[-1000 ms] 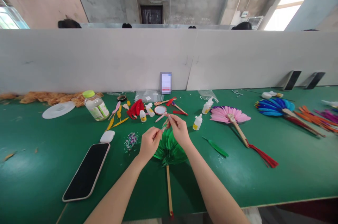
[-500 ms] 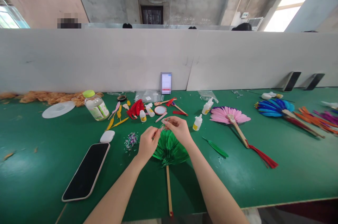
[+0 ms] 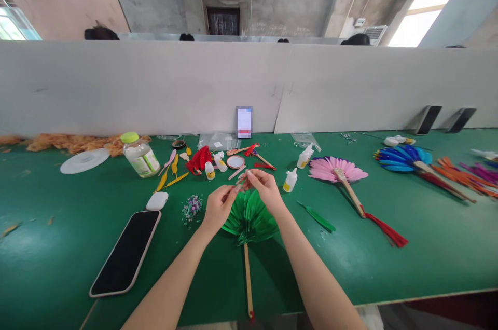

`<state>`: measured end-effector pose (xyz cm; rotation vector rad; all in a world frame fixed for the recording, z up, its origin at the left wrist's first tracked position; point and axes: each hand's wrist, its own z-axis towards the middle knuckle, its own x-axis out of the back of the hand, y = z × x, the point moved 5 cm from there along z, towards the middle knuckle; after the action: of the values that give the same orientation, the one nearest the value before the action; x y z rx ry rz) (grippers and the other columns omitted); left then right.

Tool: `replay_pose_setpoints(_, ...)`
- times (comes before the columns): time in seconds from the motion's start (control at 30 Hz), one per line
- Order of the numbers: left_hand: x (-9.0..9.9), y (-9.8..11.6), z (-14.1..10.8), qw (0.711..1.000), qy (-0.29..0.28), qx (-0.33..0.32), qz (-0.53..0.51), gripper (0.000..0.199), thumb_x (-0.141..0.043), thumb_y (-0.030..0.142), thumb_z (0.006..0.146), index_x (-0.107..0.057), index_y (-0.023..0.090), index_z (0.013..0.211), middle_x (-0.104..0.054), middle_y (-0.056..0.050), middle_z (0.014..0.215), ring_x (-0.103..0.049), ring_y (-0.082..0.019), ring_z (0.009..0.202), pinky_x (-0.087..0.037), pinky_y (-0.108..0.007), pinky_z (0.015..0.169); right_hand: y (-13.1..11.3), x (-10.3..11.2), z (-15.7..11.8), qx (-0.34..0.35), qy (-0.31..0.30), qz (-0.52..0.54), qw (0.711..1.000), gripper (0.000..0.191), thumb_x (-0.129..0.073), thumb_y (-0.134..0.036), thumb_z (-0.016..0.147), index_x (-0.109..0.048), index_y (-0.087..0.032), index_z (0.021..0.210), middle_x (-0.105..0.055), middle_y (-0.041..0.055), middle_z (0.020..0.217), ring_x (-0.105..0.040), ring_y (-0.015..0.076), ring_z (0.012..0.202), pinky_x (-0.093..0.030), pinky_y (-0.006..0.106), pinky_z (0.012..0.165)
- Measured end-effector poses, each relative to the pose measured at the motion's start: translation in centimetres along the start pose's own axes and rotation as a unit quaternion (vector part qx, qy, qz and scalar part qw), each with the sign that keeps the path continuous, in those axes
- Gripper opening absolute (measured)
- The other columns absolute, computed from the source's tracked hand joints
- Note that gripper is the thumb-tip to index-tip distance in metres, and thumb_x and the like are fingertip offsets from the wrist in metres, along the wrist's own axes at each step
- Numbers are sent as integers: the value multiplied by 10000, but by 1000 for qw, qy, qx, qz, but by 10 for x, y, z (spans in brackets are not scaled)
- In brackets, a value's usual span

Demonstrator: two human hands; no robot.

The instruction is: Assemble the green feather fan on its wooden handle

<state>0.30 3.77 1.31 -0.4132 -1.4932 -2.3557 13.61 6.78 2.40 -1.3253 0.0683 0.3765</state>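
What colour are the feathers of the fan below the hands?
The feathers are green; the head view shows them best.

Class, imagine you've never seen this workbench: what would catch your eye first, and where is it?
Probably the green feather fan, spread at the front middle of the table, with the left hand and right hand meeting fingertip to fingertip just above its top edge. Next, off to the right, come the pink feather fan with its red tassel and, farther right, a vivid blue one.
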Motion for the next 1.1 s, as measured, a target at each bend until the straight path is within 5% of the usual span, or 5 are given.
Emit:
replay_pose_setpoints(0.27,-9,-10,-1,942,-109,179,-261,337,-547,458,772,-583,146,650,-231,84,421,-196,-47,394,-147,-213,413,-4,-2,-2,9,6,-38,999,362,-583,-517,739,-671,-172,800,-626,22,660,-566,147,607,-492,265,575)
replay_pose_setpoints(0.63,-8,-10,0,931,-101,186,-297,308,-584,417,762,-560,143,622,-236,85,421,-199,-41,392,-130,-224,421,-8,6,-4,56,35,-148,987,323,-567,-463,772,-626,-171,644,-588,18,558,-542,145,526,-439,257,524)
replay_pose_setpoints(1.1,-9,-11,0,918,-93,187,-338,311,-605,402,741,-539,136,594,-246,83,415,-201,-33,384,-120,-224,412,-8,6,-4,13,54,-101,993,390,-569,-497,745,-593,-161,549,-447,-33,407,-388,82,386,-299,225,418)
